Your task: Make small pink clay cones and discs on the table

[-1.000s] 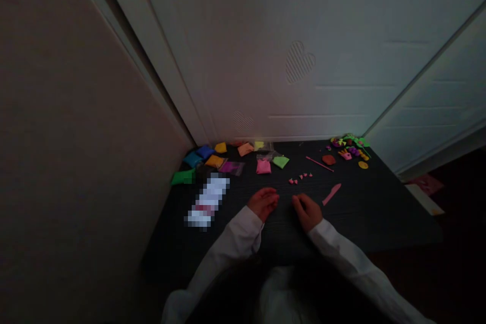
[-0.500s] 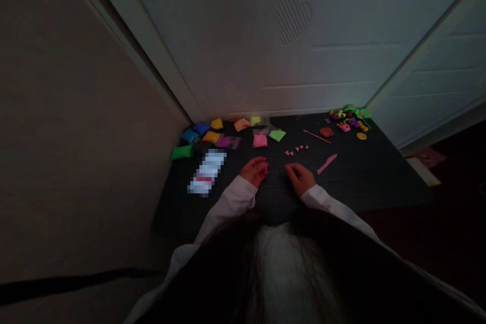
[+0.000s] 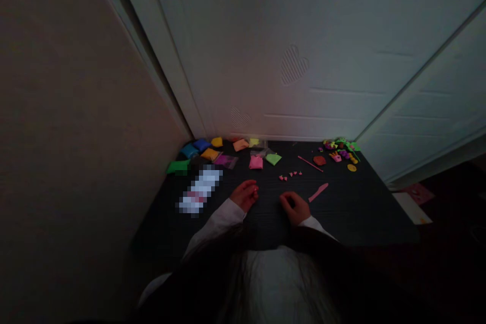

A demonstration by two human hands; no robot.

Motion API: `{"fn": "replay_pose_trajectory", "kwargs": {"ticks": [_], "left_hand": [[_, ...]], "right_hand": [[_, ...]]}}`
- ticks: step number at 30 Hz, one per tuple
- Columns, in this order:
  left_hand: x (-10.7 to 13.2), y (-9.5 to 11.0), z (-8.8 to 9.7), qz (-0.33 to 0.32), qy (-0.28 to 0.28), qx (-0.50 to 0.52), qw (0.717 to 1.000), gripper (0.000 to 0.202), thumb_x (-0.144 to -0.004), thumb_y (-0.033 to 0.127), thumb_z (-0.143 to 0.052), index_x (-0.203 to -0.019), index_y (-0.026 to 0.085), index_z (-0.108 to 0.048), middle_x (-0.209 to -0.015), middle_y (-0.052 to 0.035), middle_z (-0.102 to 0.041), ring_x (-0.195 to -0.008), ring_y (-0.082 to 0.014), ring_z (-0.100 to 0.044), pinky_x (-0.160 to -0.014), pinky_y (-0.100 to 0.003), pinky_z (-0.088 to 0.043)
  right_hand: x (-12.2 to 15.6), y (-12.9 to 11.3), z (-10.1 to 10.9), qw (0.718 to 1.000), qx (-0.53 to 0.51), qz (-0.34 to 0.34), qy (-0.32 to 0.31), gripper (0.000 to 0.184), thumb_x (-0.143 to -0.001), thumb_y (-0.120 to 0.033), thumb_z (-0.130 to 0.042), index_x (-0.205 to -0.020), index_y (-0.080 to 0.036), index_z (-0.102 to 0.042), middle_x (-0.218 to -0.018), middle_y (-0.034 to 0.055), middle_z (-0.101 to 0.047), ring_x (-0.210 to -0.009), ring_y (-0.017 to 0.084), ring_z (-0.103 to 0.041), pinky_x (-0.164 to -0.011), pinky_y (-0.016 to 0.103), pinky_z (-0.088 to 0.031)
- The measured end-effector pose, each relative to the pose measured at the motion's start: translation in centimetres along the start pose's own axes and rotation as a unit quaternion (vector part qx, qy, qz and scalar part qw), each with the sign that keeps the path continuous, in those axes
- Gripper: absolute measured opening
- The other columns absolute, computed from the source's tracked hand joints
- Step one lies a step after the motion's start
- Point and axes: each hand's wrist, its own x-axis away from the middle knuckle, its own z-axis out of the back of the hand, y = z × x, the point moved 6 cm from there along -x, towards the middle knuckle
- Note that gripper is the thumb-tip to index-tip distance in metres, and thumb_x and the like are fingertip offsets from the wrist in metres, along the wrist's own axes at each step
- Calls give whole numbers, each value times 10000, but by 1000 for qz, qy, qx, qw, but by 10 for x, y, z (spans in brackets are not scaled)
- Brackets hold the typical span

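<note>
My left hand (image 3: 244,196) is over the dark table, fingers curled, with a small bit of pink clay (image 3: 255,190) pinched at the fingertips. To its right, my right hand (image 3: 296,207) is closed, thumb and forefinger pressed together in a ring; whatever they hold, if anything, is too small to make out. A gap separates the two hands. Just beyond them lies a row of several tiny pink clay pieces (image 3: 290,175). A pink plastic clay knife (image 3: 318,192) rests right of my right hand.
Packets of coloured clay line the back left, among them a pink packet (image 3: 255,162) and a green packet (image 3: 273,159). A blurred-out phone-like panel (image 3: 200,190) lies at left. A thin pink stick (image 3: 310,163), a red lump (image 3: 319,160) and colourful clay figures (image 3: 343,149) are at right. A white door (image 3: 235,61) stands behind.
The view has tilted up, so table and hands appear lower. The fingers of my right hand look more curled, making a ring. My left hand keeps its pinch on the pink clay.
</note>
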Motion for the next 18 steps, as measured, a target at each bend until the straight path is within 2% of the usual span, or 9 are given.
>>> {"fn": "replay_pose_trajectory", "kwargs": {"ticks": [8,18], "left_hand": [[10,0,15,-2,18,19,1000,267,-567,114,-625,-798,139,-495,-590,2,-541,-502,-50,-494,-502,-181,-407],[12,1,15,-3,27,24,999,282,-548,90,-635,-791,132,-497,-577,1,-543,-495,-53,-490,-486,-183,-397]], "right_hand": [[4,2,4,1000,23,1,-10,272,-764,-349,-377,-692,-161,-559,-652,27,-567,-602,116,-512,-564,213,-387],[6,3,3,999,41,13,-4,237,-749,-334,-401,-713,-167,-566,-655,22,-584,-592,113,-529,-556,209,-409]]}}
